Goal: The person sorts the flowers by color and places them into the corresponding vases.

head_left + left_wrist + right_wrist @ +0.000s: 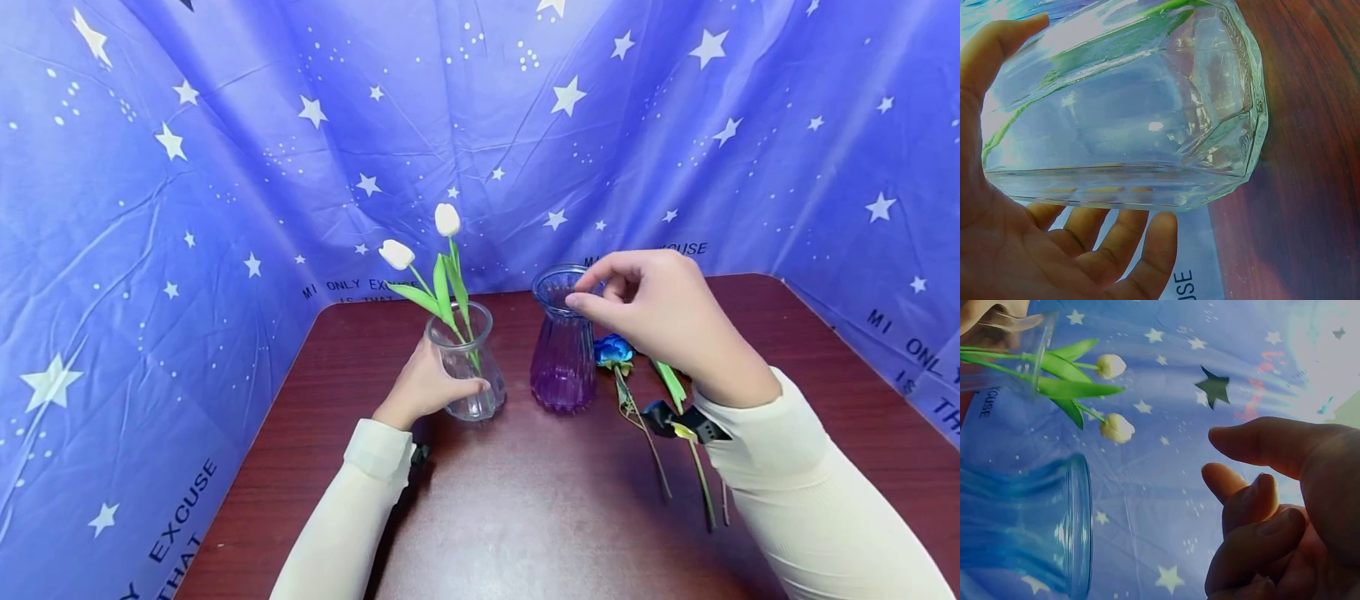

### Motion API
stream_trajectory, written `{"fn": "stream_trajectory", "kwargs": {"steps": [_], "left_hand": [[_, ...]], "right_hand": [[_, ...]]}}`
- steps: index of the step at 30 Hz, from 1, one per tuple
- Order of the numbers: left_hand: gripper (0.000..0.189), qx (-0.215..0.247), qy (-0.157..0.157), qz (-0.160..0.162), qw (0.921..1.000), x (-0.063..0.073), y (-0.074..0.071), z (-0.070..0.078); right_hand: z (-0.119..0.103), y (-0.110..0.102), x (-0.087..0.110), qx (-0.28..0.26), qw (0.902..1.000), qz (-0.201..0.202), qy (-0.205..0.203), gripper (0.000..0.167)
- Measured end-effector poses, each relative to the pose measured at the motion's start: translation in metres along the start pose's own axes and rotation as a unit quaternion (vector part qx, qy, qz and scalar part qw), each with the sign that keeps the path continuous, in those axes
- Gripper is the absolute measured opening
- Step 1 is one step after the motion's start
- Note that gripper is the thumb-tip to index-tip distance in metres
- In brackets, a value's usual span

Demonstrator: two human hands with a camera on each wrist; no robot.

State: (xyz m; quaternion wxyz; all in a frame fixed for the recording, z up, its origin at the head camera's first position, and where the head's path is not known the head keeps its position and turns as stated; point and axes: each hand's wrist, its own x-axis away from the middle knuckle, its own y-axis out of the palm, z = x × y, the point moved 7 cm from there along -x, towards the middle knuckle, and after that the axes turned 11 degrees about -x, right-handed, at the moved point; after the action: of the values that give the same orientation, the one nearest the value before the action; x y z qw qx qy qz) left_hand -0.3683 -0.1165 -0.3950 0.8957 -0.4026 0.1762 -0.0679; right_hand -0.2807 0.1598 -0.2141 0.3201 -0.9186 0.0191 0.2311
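Note:
My left hand [420,385] grips a clear glass vase [478,398] from its left side, thumb across the front; in the left wrist view the fingers [1159,247] wrap its faceted wall. Two white tulips [447,220] with green leaves stand in this vase, leaning left. My right hand [667,321] is at the rim of a ribbed glass vase [562,367], blue at the top and purple below. Between its thumb and index finger there is a gap and nothing is held; the other fingers bend loosely in the right wrist view.
Right of the purple vase, a blue flower [615,352] and several green stems [670,385] lie on the dark red wooden table [480,517], partly under my right forearm. A blue star-printed cloth [465,125] hangs around the back and sides.

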Motion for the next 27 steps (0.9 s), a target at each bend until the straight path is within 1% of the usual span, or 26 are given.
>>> {"fn": "stream_trajectory", "kwargs": {"steps": [4,6,11,15,22,27], "left_hand": [[0.116,-0.001,0.002,0.001,1.0,-0.001,0.001,0.0],[0.116,0.004,0.005,0.0,1.0,-0.001,0.001,0.0],[0.115,0.007,0.009,-0.001,0.9999,0.0,0.0,0.002],[0.114,0.006,0.007,0.0,1.0,0.0,0.0,0.003],[0.108,0.0,0.002,-0.002,1.0,-0.001,0.001,0.0],[0.107,0.005,0.007,-0.002,1.0,-0.001,0.002,0.001]], "right_hand": [[0.021,-0.012,0.008,-0.012,0.9997,0.003,0.02,0.013],[0.033,-0.017,0.011,-0.015,0.9993,0.002,0.033,0.017],[0.062,-0.028,0.02,-0.011,0.9972,-0.004,0.074,0.025],[0.082,-0.034,0.024,0.007,0.9955,-0.006,0.094,0.03],[0.106,-0.036,0.023,0.043,0.9914,-0.031,0.12,0.04],[0.121,-0.035,0.02,0.065,0.988,-0.043,0.133,0.044]]}}
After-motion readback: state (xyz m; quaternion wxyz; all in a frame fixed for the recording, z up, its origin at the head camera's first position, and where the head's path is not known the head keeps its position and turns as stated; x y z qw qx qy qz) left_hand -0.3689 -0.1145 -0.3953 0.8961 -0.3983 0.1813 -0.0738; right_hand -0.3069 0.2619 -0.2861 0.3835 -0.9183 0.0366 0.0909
